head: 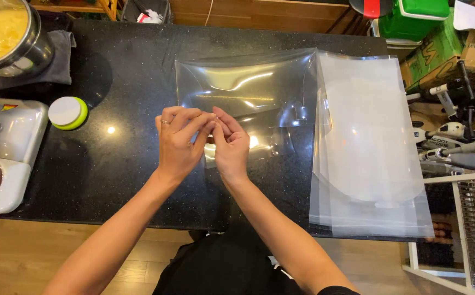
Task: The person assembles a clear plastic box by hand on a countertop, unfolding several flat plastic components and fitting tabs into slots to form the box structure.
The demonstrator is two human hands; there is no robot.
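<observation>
I am looking down at my two hands in the middle of the frame. My left hand (pixel 176 143) and my right hand (pixel 231 146) are touching at the fingertips, and both are pinching the near edge of a clear plastic sheet (pixel 245 90). The sheet is lying on the black counter (pixel 117 164) and is reaching up from my fingers toward the top of the frame. Just to the right, a stack of clear bags (pixel 366 147) is lying. At the upper left, a metal pot (pixel 13 38) of yellow stuff is sitting, with a round green-edged lid (pixel 68 112) near it.
</observation>
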